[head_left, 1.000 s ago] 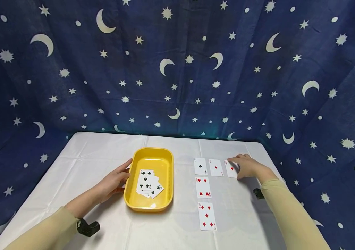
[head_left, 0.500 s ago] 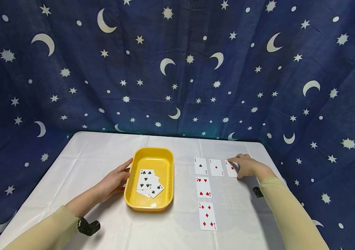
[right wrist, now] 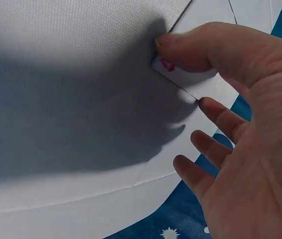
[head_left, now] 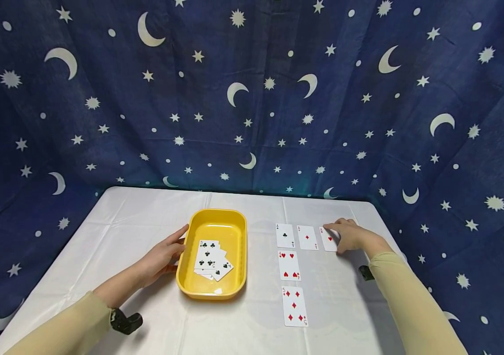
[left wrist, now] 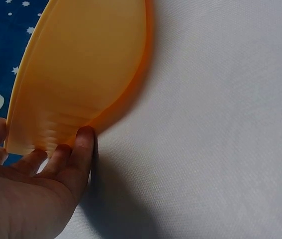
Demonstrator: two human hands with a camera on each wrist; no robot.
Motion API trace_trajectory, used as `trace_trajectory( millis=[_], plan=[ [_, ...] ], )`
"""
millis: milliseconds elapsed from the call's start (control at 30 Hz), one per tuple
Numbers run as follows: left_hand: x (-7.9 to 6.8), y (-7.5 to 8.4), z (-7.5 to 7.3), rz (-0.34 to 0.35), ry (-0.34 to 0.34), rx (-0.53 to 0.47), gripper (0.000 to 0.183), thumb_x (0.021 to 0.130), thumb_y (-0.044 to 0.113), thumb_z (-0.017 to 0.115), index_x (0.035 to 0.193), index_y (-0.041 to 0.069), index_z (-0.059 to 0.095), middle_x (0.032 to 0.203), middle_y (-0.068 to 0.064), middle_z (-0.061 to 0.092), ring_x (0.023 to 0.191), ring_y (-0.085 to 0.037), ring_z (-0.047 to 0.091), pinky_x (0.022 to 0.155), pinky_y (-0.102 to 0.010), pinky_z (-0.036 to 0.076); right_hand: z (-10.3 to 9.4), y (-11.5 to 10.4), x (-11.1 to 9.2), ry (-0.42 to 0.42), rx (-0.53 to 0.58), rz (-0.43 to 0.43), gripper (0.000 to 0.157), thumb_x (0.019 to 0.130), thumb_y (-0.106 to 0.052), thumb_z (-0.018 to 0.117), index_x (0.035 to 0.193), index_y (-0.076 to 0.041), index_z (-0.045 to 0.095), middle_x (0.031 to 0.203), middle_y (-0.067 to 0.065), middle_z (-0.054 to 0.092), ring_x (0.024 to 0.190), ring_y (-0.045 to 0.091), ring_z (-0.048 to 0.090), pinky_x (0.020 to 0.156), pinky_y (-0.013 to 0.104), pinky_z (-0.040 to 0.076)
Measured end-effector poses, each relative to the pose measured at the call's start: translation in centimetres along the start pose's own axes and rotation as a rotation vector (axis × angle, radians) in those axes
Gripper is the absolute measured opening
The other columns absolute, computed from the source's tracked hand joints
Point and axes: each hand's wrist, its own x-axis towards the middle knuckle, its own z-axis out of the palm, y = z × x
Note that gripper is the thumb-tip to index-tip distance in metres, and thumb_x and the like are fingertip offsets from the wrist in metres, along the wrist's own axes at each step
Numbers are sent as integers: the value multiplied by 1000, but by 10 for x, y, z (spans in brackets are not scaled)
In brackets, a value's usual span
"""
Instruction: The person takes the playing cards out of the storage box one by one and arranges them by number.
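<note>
My left hand (head_left: pixel 163 256) rests beside the yellow tray (head_left: pixel 214 297), its fingertips against the outer wall in the left wrist view. Inside the tray a five of clubs (head_left: pixel 205 254) lies over a spade card (head_left: pixel 223 268) and a mostly covered card below. At the right, my right hand (head_left: pixel 352 235) holds an ace of hearts (head_left: pixel 328 241) flat on the table between thumb and index finger. The right wrist view shows the thumb (right wrist: pixel 191 47) lying over that card, the other fingers spread. Left of it lie the ace of diamonds (head_left: pixel 307 244) and ace of clubs (head_left: pixel 285 240).
Below the ace of clubs are a four of hearts (head_left: pixel 289 266) and, nearer, a five of diamonds (head_left: pixel 294 318), in one column. A white cloth covers the table (head_left: pixel 145 212). A dark blue curtain (head_left: pixel 252 88) with moons and stars hangs behind and at both sides.
</note>
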Motion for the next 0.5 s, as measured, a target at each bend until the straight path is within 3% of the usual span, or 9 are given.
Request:
trace_trajectory(
  millis=[500],
  plan=[
    [-2, 1, 0, 6, -5, 4, 70, 104, 19, 47, 166, 28, 16, 162, -22, 32, 132, -38, 52, 96, -46, 54, -1, -1, -3, 89, -7, -17, 86, 75, -9, 75, 155, -7, 43, 153, 29, 39, 137, 49, 33, 106, 68, 34]
  ],
)
